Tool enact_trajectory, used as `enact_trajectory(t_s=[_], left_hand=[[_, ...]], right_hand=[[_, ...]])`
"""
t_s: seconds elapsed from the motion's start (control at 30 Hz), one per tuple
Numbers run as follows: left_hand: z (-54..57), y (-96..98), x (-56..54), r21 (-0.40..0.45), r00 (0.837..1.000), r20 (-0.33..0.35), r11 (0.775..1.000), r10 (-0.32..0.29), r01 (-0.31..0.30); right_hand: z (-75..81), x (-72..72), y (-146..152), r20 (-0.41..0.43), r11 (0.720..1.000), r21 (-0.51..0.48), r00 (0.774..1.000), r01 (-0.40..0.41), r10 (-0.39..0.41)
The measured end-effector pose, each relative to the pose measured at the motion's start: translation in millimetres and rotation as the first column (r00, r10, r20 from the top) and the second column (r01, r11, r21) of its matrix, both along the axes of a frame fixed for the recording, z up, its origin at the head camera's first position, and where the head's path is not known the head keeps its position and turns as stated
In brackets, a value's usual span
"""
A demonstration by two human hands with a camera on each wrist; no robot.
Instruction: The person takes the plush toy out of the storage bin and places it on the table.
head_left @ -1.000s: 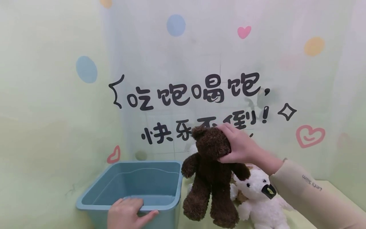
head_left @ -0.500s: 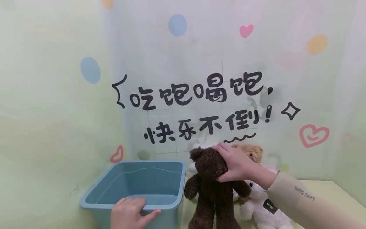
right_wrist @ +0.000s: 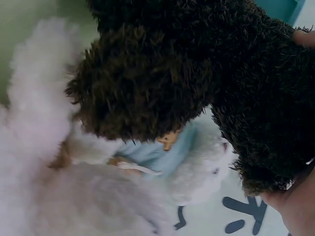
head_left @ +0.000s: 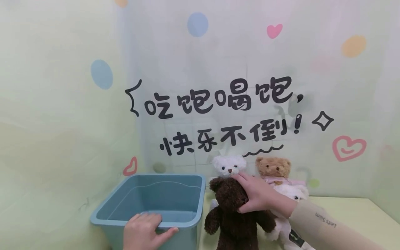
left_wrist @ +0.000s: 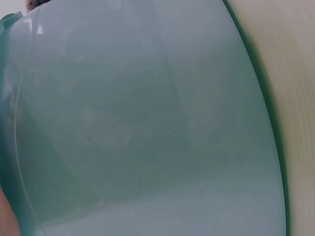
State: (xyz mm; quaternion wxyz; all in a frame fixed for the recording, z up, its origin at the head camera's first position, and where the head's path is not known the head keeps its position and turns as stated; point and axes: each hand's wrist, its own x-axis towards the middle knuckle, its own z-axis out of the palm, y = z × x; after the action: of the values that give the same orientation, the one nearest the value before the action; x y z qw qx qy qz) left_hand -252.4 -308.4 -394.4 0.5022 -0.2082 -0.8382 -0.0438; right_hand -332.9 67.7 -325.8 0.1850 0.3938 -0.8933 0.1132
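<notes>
My right hand (head_left: 257, 194) grips a dark brown teddy bear (head_left: 229, 194) by the head, its body upright in front of the other plush toys. In the right wrist view the fuzzy brown bear (right_wrist: 142, 83) fills the upper part, with some of my right hand (right_wrist: 300, 201) at the edge. My left hand (head_left: 140, 231) holds the near rim of a blue plastic bin (head_left: 168, 194), fingers curled over it and thumb along the outside. The left wrist view is mostly the bin's outer wall (left_wrist: 147, 118). The brown bear's feet are below the head view.
Behind the brown bear sits a white bear (head_left: 231, 165), and a tan bear (head_left: 273, 166) is at its right. A white plush toy (head_left: 282, 225) with a black patch leans beneath my right forearm. All are on a pale tabletop (head_left: 347, 215) before a printed curtain (head_left: 218, 52).
My right hand has lowered the brown bear, bringing the white and tan bears' heads into sight. The left hand keeps its hold on the bin rim. The head view has shifted slightly.
</notes>
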Motion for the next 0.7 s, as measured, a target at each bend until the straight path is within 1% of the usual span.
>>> enact_trajectory(t_s=[0.07, 0.13, 0.23, 0.33, 0.4, 0.57, 0.7], left_hand=[[-1.4, -0.4, -1.7, -0.006, 0.999, -0.036, 1.0, -0.018, 0.018], [-2.7, -0.7, -2.8, -0.006, 0.998, -0.057, 1.0, -0.026, 0.026], [-3.2, -0.6, -2.8, -0.005, 0.998, -0.058, 1.0, -0.023, 0.023], [-2.3, -0.2, -1.3, -0.003, 0.999, -0.047, 1.0, -0.015, 0.015], [-1.9, -0.1, -0.3, -0.003, 0.999, -0.045, 1.0, -0.012, 0.012], [-3.1, -0.9, -1.2, -0.003, 0.998, -0.054, 1.0, -0.017, 0.017], [-5.3, -1.8, -4.2, -0.007, 0.998, -0.059, 1.0, -0.027, 0.026]], right_hand=[[-5.7, -1.0, 2, 0.06, 1.0, 0.002, 0.998, 0.017, -0.017], [-10.9, -1.8, 3, 0.126, 1.0, -0.001, 0.992, 0.025, -0.025], [-16.7, -2.2, 3, 0.221, 0.999, -0.004, 0.975, 0.034, -0.032], [-19.4, -3.1, 2, 0.298, 0.999, -0.01, 0.954, 0.047, -0.042], [-20.0, -4.4, 0, 0.32, 0.999, -0.025, 0.947, 0.048, -0.037], [-19.1, -5.5, 0, 0.331, 0.997, -0.072, 0.943, 0.024, 0.002], [-20.3, -5.2, 3, 0.352, 0.995, -0.095, 0.936, 0.04, -0.004]])
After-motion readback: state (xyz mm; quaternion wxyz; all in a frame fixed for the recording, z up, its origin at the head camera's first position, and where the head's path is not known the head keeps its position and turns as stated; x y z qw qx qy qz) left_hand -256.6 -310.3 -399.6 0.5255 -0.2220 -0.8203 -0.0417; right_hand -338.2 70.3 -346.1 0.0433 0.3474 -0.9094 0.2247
